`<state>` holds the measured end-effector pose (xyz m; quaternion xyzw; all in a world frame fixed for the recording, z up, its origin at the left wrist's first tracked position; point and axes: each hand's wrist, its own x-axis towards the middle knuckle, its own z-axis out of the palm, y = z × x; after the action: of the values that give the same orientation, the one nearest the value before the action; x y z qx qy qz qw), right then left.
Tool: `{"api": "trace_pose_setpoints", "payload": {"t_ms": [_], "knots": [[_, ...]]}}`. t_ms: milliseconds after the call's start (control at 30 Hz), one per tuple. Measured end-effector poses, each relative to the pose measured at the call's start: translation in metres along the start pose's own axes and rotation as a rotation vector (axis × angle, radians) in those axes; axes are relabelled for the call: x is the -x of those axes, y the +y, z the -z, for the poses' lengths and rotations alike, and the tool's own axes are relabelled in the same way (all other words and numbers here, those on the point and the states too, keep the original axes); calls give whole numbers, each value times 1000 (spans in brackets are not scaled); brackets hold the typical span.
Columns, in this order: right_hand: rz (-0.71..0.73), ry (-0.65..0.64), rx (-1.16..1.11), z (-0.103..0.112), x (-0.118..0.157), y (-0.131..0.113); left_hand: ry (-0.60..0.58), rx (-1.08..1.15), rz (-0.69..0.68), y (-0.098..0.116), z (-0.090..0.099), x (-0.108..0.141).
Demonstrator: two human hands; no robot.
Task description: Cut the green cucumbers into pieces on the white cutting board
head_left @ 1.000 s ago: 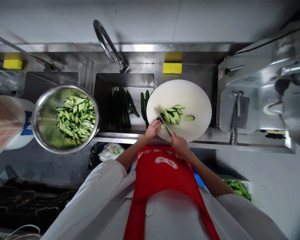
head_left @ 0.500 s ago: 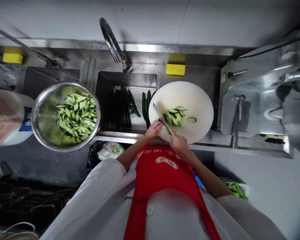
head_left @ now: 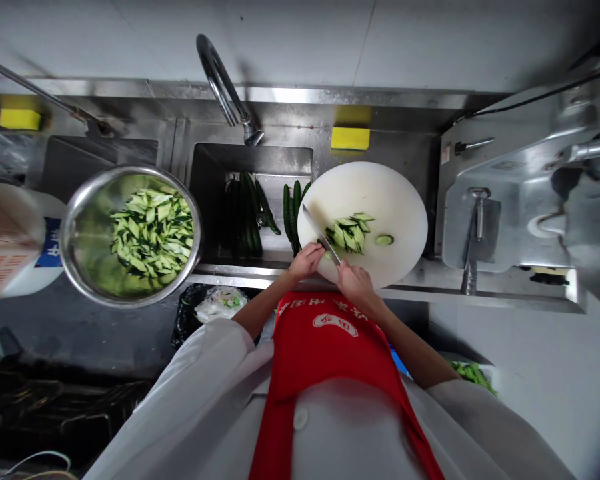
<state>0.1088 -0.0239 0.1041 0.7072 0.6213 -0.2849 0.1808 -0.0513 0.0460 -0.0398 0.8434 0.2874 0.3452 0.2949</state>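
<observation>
A round white cutting board (head_left: 400,200) lies across the right edge of the sink. My right hand (head_left: 356,281) grips the handle of a kitchen knife (head_left: 322,235), whose blade slants up and left over the board. At the blade's left side my left hand (head_left: 306,261) has its fingers curled on a piece of cucumber, mostly hidden by the fingers and the knife. Just right of the blade is a small pile of cut cucumber pieces (head_left: 350,233). One cucumber slice (head_left: 385,240) lies apart from them.
Several whole cucumbers (head_left: 253,213) rest in the sink (head_left: 207,167) under a curved faucet (head_left: 220,77). To its left stands a steel bowl (head_left: 75,260) of cut cucumber. A yellow sponge (head_left: 350,139) sits behind the board; a metal machine (head_left: 510,180) is at right.
The knife and my right hand have shifted slightly left. My left hand stays at the board's front left edge. The cut pieces look unchanged.
</observation>
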Motion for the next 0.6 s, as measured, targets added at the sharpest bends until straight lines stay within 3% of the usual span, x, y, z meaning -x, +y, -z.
{"api": "trace_pose_setpoints", "payload": {"t_ms": [333,600], "knots": [[7,-16,-13,-5,-9,1,-42,13,-3,-6,4,3],[12,13,8,-5,1,6,-96,-4,-51,-5,7,-6]]}}
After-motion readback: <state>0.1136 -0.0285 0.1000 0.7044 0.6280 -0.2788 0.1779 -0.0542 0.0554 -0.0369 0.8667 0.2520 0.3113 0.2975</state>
